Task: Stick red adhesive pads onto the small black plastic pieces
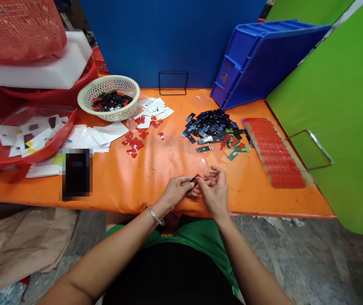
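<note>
At the table's front edge, my left hand pinches a small flat black piece. On top of that black piece sits a small red piece. My right hand presses its thumb onto the red piece, with its other fingers curled loosely. Beyond my hands lies a pile of dark flat pieces, with some green pieces and red ones on its right side. Loose red cut pieces are scattered to the left of the pile.
A cream basket holds black and red pieces. A blue crate leans at the back right. Red strips lie at the right by a metal handle. Papers, a red scoop-shaped tray and a pixelated dark object are left.
</note>
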### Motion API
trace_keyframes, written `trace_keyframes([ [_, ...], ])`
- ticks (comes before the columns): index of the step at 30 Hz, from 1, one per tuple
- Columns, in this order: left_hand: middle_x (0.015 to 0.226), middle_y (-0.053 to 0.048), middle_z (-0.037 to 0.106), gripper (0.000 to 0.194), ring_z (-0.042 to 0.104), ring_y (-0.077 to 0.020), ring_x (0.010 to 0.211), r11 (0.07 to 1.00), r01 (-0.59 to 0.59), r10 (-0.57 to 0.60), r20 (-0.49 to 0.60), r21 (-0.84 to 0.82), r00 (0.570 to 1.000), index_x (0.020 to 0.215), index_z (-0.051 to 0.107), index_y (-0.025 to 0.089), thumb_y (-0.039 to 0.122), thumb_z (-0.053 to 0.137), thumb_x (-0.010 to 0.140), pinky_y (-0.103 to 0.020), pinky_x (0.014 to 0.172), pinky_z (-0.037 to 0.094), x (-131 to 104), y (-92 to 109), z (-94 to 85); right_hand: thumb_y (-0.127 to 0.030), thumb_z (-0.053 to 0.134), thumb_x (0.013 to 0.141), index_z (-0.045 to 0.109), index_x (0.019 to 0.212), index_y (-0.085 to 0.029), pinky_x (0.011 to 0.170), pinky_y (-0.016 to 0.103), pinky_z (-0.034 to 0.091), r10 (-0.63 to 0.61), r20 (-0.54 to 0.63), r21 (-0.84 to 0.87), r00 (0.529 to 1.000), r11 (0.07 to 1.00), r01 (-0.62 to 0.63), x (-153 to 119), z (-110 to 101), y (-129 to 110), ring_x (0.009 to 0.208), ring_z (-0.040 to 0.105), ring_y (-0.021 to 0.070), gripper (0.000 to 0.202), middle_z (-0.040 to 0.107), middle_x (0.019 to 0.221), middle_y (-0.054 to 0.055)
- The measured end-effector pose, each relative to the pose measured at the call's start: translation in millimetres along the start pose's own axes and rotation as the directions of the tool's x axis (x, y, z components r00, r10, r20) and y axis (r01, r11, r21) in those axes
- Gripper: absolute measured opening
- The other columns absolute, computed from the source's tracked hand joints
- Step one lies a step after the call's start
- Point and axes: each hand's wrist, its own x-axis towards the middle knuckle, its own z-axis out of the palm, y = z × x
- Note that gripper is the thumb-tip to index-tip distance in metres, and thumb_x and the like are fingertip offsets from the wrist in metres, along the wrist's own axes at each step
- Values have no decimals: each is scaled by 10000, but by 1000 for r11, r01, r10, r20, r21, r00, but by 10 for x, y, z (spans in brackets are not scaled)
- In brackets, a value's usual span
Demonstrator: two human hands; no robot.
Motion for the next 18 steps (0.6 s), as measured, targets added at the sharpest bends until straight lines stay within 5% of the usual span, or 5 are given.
trace_keyframes([
  [5,704,-49,680,350,624,-115,611,1000,-14,14,-8,-4,1000,927,685,83,308,722,662,-248,674,506,11,0,-5,-486,709,639,587,697,-169,434,239,436,239,193,199,952,940,-277,82,-20,-12,446,495,113,345,559,536,-14],
  [12,692,-72,678,351,622,-121,586,999,-33,33,0,-9,999,826,681,78,364,742,630,-254,655,512,-12,20,19,-542,701,654,540,573,-170,363,198,305,220,204,166,954,953,-255,190,0,-15,396,401,80,414,479,465,-36],
  [16,735,-73,680,233,628,-115,641,979,-200,204,-139,44,969,842,673,93,276,694,699,-242,682,512,110,558,-278,-555,649,720,601,706,-165,350,187,251,210,186,177,960,954,-243,315,-135,38,377,362,65,393,492,493,-42],
  [18,768,-59,672,136,619,-106,664,919,-371,394,-274,136,877,836,659,110,203,640,738,-240,698,511,173,1053,-559,-534,658,724,599,721,-168,362,183,262,180,151,178,972,962,-206,360,-254,63,396,372,65,371,506,515,-39],
])
